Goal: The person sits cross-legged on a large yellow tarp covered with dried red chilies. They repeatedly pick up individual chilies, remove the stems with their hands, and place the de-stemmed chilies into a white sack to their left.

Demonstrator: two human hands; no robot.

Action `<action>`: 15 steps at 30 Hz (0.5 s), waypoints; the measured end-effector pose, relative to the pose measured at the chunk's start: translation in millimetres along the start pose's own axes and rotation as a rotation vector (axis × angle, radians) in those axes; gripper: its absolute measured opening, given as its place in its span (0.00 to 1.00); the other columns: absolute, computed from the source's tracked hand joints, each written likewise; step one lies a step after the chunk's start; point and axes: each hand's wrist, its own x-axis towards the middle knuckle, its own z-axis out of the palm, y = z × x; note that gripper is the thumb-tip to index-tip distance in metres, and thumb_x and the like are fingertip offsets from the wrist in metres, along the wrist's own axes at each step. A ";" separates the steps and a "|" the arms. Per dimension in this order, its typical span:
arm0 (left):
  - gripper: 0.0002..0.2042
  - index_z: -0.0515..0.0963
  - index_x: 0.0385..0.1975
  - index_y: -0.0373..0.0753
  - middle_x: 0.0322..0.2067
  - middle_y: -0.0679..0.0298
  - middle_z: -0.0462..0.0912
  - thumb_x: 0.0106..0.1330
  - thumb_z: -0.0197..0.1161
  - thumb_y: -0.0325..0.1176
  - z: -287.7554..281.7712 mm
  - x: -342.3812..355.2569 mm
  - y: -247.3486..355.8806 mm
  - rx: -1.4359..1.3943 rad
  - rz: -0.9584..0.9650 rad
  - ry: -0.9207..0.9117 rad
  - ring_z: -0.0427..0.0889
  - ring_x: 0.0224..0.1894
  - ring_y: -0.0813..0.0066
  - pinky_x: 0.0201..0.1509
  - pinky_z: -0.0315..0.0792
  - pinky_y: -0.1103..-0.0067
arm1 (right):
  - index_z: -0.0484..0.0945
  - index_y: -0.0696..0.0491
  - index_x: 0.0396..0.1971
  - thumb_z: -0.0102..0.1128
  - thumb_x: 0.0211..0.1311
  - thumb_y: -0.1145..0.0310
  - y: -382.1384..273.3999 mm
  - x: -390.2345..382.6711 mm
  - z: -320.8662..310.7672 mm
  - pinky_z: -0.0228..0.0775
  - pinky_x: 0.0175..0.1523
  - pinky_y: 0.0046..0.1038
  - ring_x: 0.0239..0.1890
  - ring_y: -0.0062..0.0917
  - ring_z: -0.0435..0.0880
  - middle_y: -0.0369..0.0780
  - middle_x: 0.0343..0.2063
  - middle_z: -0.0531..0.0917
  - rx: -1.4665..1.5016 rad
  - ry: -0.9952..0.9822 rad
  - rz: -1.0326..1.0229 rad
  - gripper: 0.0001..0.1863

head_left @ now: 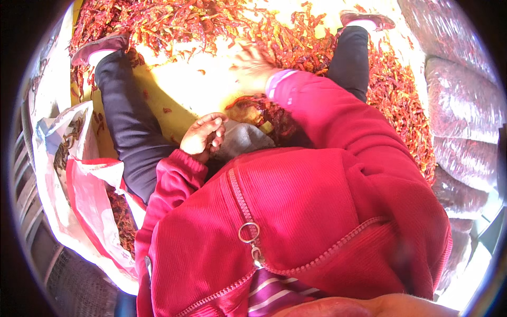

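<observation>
Dried red chilies (174,24) lie spread over a bright yellow surface (177,79) between and around my legs. My right hand (251,66) reaches forward over this surface, beside the chilies; its fingers are apart, though glare and motion blur them. Close to my lap, my left hand (203,134) is loosely curled, thumb against the fingers. Whether anything small is inside it cannot be made out. A grey cloth (245,140) lies beside it at my lap. More chilies (280,119) sit in a heap just beyond the cloth, partly hidden by my right sleeve.
On the left stands a white and red sack (92,211) with dark dried pods or chilies inside. Clear plastic bags (459,98), packed full, are stacked along the right. My legs (124,100) stretch out on both sides, with chilies around the shoes.
</observation>
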 end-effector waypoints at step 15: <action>0.10 0.68 0.30 0.38 0.14 0.72 0.64 0.56 0.49 0.38 3.5 -4.1 -4.1 0.077 0.050 0.050 0.60 0.11 0.86 0.10 0.50 0.90 | 0.70 0.54 0.34 0.46 0.48 0.69 14.7 -90.4 -22.9 0.64 0.35 0.31 0.30 0.36 0.71 0.45 0.26 0.73 0.555 0.076 0.086 0.12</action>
